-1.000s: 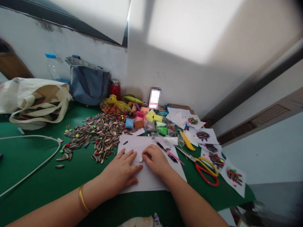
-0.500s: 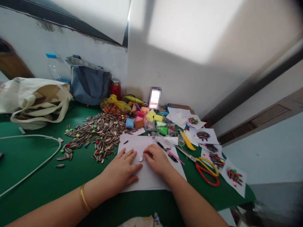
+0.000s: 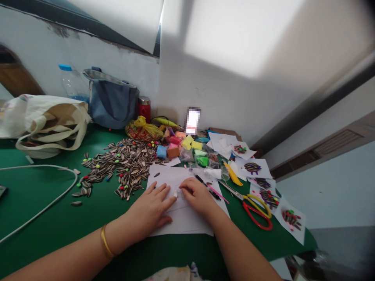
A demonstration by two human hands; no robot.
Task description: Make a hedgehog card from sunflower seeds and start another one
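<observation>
My left hand lies spread on the white paper, its fingers apart and nothing in them. Near its index fingertip is a small whitish piece on the sheet. To the right of that piece, my right hand rests on the paper with thumb and fingers drawn together; whatever may be between them is too small to make out. One dark sunflower seed lies by the paper's upper left edge. Black pens and a pink stick lie just right of my right hand.
Left of the paper spreads a seed pile with coloured bits. Behind are clay packets. On the right lie scissors, a yellow cutter and seed-decorated cards. A cable, cloth bags and a bottle are left.
My left index finger has shifted slightly toward the small whitish piece. My right hand stays beside it with little change. The whole view has shifted a little.
</observation>
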